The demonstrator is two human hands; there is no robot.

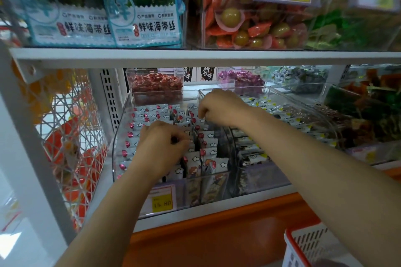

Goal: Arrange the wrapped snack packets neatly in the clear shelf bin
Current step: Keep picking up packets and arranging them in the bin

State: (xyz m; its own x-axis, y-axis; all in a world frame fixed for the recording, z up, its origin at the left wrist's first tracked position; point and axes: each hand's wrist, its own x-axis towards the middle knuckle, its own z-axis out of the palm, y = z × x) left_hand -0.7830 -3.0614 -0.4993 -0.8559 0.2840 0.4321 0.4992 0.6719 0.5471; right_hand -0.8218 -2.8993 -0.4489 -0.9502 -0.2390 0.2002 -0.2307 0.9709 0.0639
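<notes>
A clear shelf bin (121, 128) on the lower shelf holds several small white snack packets (208, 144) with red dots and cloud prints, standing in rows. My left hand (161, 147) is inside the bin near the front middle, fingers curled and pinching the top of a packet. My right hand (219, 107) reaches over the bin's back right part, fingers curled down onto the packets there; what the fingertips hold is hidden.
A second clear bin (308, 102) of yellow-marked packets sits right beside it. Smaller bins of red sweets (155, 82) and purple sweets (240, 78) stand behind. The upper shelf board (195, 55) hangs close overhead. A yellow price tag (161, 201) fronts the bin; a red-rimmed basket (303, 245) is lower right.
</notes>
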